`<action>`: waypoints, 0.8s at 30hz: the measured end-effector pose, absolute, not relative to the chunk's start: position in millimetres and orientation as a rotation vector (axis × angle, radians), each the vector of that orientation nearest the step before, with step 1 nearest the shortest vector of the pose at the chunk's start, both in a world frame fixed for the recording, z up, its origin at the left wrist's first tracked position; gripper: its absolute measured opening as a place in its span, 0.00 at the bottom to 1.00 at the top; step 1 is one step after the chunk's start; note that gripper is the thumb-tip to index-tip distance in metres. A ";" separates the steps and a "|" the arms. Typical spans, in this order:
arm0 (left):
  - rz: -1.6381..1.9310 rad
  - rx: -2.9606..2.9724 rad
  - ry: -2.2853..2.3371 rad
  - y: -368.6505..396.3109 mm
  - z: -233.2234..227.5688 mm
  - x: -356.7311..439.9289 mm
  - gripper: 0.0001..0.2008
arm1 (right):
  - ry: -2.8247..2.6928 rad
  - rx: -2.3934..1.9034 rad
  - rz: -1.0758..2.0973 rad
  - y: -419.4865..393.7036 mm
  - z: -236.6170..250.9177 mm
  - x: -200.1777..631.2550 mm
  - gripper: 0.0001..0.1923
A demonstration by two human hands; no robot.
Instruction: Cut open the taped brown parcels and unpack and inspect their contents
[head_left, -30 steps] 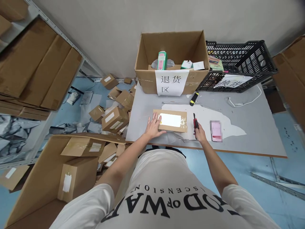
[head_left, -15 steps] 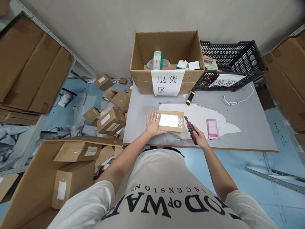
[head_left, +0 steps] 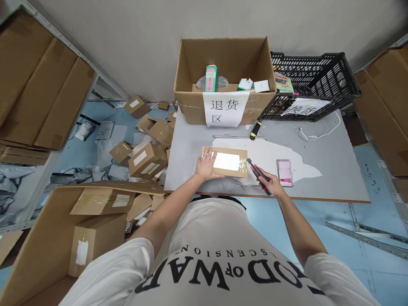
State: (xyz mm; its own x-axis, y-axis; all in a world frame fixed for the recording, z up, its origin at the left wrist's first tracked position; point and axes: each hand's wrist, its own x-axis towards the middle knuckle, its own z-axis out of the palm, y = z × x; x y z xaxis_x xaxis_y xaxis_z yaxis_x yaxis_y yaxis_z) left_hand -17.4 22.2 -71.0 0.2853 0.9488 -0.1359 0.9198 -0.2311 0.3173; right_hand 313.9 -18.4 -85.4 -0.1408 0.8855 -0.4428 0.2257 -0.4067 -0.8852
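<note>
A small brown cardboard box (head_left: 234,172) with a white label and clear tape lies flat on the grey table (head_left: 331,170). My left hand (head_left: 205,165) rests on its left end, fingers spread over the top. In my right hand (head_left: 270,183) is a red and black utility knife (head_left: 259,176), gripped with its tip pointing up and left. That tip is close to the right edge of the box; whether it touches I cannot tell. To the right of this hand lies a phone (head_left: 284,173) with a pinkish, blurred screen.
At the table's back stand a large open carton (head_left: 191,104) holding small boxes and a black plastic crate (head_left: 346,93). A yellow and black cutter (head_left: 255,131) and a white cable (head_left: 318,137) lie before them. Cardboard boxes (head_left: 148,160) pile up on the left floor.
My right hand and the knife have shifted slightly right and down, and the knife now lies more slanted. My left hand stays on the box. The camera view has moved a little.
</note>
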 end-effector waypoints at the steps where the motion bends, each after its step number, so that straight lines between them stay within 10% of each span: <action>1: 0.124 2.223 1.687 22.3 -71.4 -17.8 0.53 | -1.261 -1.589 1.609 -18.8 -84.0 315.5 0.40; 24: 0.004 2.244 1.653 20.9 -65.4 -20.0 0.56 | -1.303 -1.514 1.730 -71.9 -90.2 319.1 0.38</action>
State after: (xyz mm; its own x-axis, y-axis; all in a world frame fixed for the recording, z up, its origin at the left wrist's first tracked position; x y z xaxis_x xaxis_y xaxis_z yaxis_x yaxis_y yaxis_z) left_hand -20.0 20.9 -65.4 0.3184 0.9258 -0.2035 0.9248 -0.2562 0.2813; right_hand 319.1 -71.9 -90.2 -0.2618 0.8437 -0.4687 0.2175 -0.4215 -0.8803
